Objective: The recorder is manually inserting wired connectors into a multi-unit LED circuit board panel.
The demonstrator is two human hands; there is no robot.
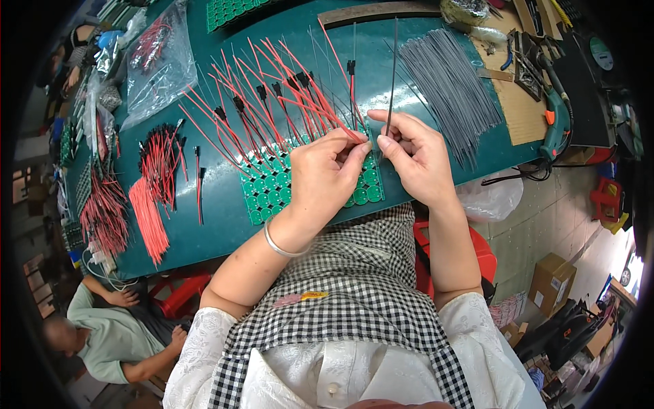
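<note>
My left hand [320, 167] is closed in a pinch on a red wire [338, 123], above the right part of a green circuit board panel [257, 198] made of many small round boards. My right hand [421, 160] holds a thin dark grey strand [393, 75] upright between thumb and fingers, close beside the left fingertips. Red and black wires with small black connectors [303, 80] rise from the panel and lean away from me. My left hand covers part of the panel, and the exact contact at the fingertips is hidden.
Loose dark grey strands [449, 88] lie in a wide pile at right. A teal soldering tool or glue gun [556, 119] sits by the right edge. At left are red wire bundles [148, 221] and a clear plastic bag [160, 68]. Another person [112, 334] sits at lower left.
</note>
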